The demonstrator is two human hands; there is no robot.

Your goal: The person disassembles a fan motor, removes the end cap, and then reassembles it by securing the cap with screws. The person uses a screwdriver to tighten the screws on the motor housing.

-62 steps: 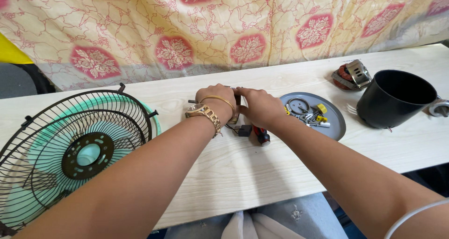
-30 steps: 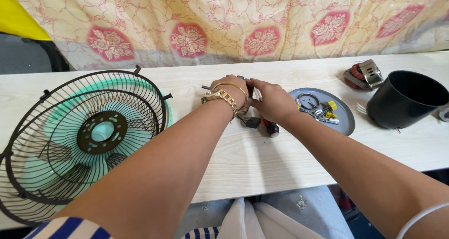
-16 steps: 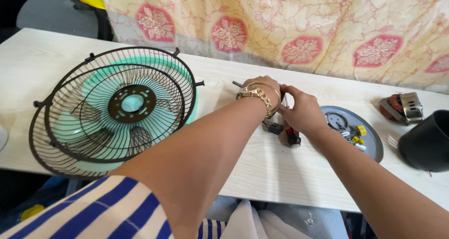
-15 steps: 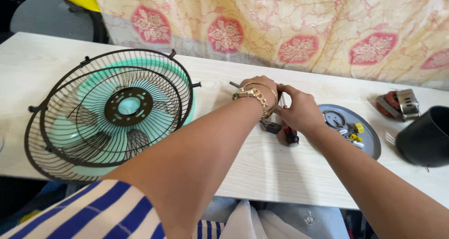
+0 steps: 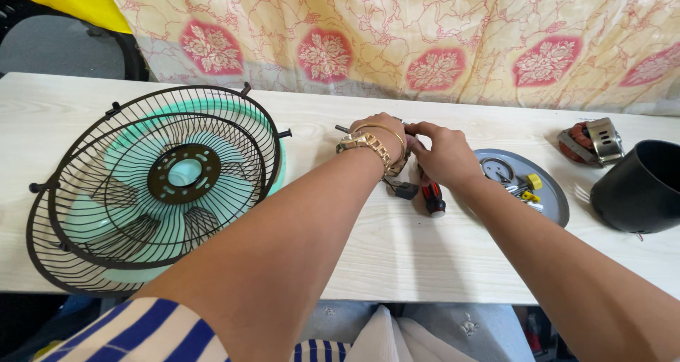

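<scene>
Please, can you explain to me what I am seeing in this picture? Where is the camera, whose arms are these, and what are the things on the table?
The camera sits on a person's head and looks down, so both arms are that person's own. The left hand, with gold bangles and a watch at the wrist, and the right hand meet over a small part that they hide; what it is cannot be told. Below them lies a red-and-black handled screwdriver. On the pale wooden table you also see black wire fan grilles over mint-green fan blades, a round grey plate holding small parts, a black plastic housing, and a copper-wound motor part.
</scene>
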